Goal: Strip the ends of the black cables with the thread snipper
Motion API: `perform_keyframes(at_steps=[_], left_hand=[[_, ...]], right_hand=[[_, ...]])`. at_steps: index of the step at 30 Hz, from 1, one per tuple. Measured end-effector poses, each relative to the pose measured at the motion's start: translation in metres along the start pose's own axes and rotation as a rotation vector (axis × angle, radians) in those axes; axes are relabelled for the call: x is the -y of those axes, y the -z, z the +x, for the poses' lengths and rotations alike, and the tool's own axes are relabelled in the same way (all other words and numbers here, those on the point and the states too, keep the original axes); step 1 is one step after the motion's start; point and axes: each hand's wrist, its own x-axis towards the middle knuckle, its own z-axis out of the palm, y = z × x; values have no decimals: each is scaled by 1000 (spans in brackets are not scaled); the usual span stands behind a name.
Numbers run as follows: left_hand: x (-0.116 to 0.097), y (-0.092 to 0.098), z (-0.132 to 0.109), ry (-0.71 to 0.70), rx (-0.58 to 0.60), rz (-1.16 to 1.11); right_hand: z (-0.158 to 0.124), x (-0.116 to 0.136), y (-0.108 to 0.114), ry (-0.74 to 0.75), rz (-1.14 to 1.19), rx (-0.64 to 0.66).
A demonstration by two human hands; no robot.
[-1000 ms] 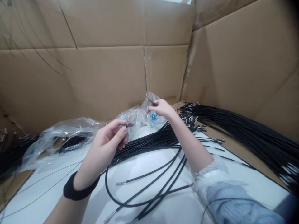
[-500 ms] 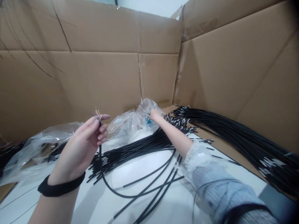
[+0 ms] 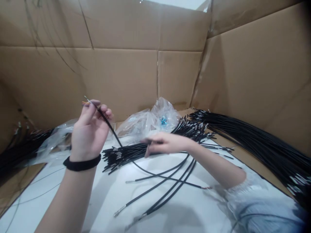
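White surface (image 3: 109, 194), cardboard walls (image 3: 121, 74): we see left hand (image 3: 89, 136) pinching black cable (image 3: 109, 126) between thumb and forefinger; right hand (image 3: 167, 142) blurred, grasp we cannot tell.

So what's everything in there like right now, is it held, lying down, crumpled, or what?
Black cable: one end held up
Coloured wires: poking out of that held end
Left grip: closed on that cable
Right grip: blurred, can't tell if it holds anything
Middle cable bundle: lying on the white table
Cable bundle at the right: lying down
Clear bag: crumpled, blue bits inside
Black wristband: worn around the left wrist
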Motion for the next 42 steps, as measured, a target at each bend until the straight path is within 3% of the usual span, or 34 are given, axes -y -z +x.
perform_keyframes(at_steps=[2,5,8,10,12,13,14,16,19,22,26,30,33,36,39,42], left_hand=[[0,-5,3,-17,-2,-45],[-4,-13,11,-79,27,-45],[-9,-15,12,-175,4,262],[-7,-10,-2,-301,-92,599],[3,0,-33,-414,-135,943],[12,6,-53,-409,-64,1108],[23,14,-75,-289,158,1245],[47,29,-115,-60,477,1351],[79,46,-149,75,611,1406],[97,54,-149,150,610,1395],[110,56,-127,93,582,1401],[112,61,-98,15,513,1452],[89,58,-80,-48,427,1535],[49,42,-74,-143,231,1558],[20,25,-79,49,242,1425],[11,25,-90,376,263,1137]], right_hand=[[5,10,-28,68,-28,51],[23,4,-59,50,-72,69],[36,-7,-59,4,-41,13],[36,-11,-39,-58,-51,-188],[28,-12,-8,-122,-40,-487],[22,-12,9,-148,-18,-642],[16,-13,25,-171,11,-802],[1,-17,51,-174,84,-1093],[-20,-29,71,-149,153,-1427],[-33,-43,72,-144,205,-1611],[-38,-53,65,-137,312,-1671],[-33,-45,60,-101,377,-1658],[-23,-32,56,-77,421,-1613],[-4,-17,43,-47,491,-1530],[31,0,23,-11,591,-1370],[73,24,0,-10,699,-1113]])
